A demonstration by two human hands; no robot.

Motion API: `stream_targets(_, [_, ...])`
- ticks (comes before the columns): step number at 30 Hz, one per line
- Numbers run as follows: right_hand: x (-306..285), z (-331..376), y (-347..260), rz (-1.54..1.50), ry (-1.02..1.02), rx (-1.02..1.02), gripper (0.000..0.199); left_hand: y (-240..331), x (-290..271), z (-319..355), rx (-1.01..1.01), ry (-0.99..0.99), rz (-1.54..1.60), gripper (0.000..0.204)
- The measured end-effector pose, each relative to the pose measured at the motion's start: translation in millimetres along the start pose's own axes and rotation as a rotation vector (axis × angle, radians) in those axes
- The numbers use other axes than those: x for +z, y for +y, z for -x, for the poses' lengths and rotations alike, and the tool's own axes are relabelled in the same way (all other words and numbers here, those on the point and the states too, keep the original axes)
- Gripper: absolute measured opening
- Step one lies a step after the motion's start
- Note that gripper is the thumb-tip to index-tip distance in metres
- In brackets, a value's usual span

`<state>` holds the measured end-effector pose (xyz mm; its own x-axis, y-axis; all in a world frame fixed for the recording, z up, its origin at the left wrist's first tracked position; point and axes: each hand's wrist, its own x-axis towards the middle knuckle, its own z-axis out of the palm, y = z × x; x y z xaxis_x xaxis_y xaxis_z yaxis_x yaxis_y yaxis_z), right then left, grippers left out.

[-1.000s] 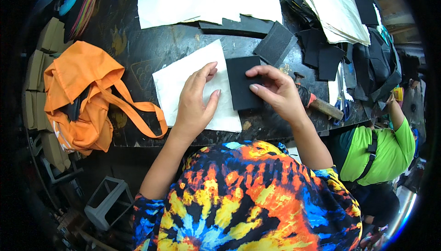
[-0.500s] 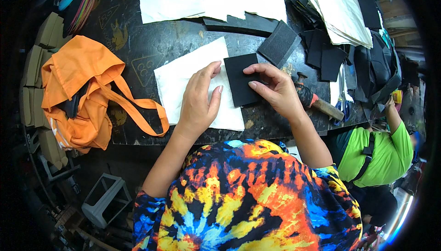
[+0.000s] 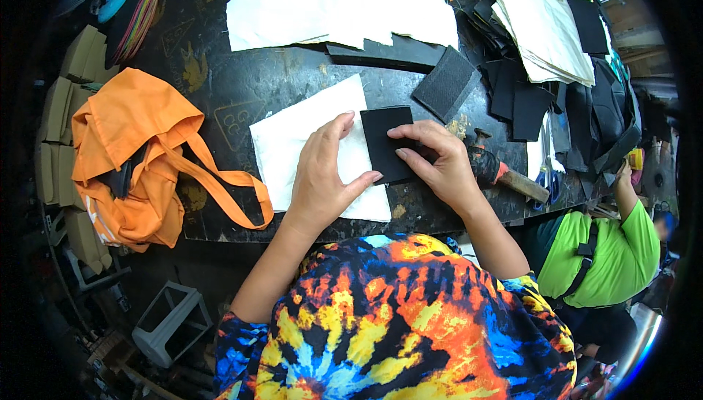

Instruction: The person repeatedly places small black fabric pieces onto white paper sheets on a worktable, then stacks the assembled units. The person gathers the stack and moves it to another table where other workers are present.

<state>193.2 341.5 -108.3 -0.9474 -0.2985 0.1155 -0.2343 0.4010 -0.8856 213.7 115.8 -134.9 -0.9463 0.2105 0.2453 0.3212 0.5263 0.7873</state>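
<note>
A flat black rectangular piece (image 3: 382, 122) lies over the right edge of a white sheet (image 3: 275, 150) on the dark table. My left hand (image 3: 319, 169) is open over the sheet, its fingers and thumb apart. Its thumb tip reaches the left edge of the black piece; whether it presses on it I cannot tell. My right hand (image 3: 439, 160) is open at the piece's right side. Its forefinger and thumb tips, held apart, rest over the black face, while the other fingers are partly hidden.
A hammer (image 3: 521, 182) lies right of my right hand, and a dark grey block (image 3: 448, 84) beyond it. White sheets (image 3: 344, 6) cover the back. An orange bag (image 3: 132, 136) sits at left. Dark pieces (image 3: 529, 110) and a person in green (image 3: 608, 250) are at right.
The view has shifted, so everything sits slightly lower. My left thumb has spread rightward to the black piece's edge. My right hand stays over the piece.
</note>
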Motion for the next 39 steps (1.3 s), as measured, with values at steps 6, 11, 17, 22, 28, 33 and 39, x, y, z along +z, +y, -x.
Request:
stream_targets(6, [-3.9,-4.8,-4.1,0.075,-0.074,0.115,0.034,-0.8,-2.5,-1.4,0.078,-0.035,-0.121,0.083])
stream_targets(11, [0.8,-7.7,-11.1,0.539,0.098,-0.201,0.036,3.0,-4.6,-3.2,0.037,-0.105,-0.118,0.072])
stream_targets(17, [16.8,-22.3,-11.0,0.522,-0.127,-0.33,0.047,10.4,-16.8,-15.8,0.032,-0.138,-0.074,0.064])
stream_targets(22, [8.2,-20.4,-15.6,0.577,-0.25,-0.325,0.057,-14.2,-60.7,-60.7,-0.103,-0.174,0.067,0.043])
stream_targets(28, [-8.8,-53.5,-10.0,0.344,-0.308,-0.237,0.053,-101.9,-119.7,-173.5,-0.437,0.446,-0.564,0.07])
stream_targets(33, [4.3,-125.4,15.2,0.546,0.03,-0.529,0.051,-155.8,-123.3,-203.9,-0.595,0.308,-0.547,0.067])
stream_targets(39, [9.6,-149.4,33.3,0.808,-0.069,-0.349,0.059,-179.6,-146.8,-208.3,-0.463,0.406,-0.074,0.042])
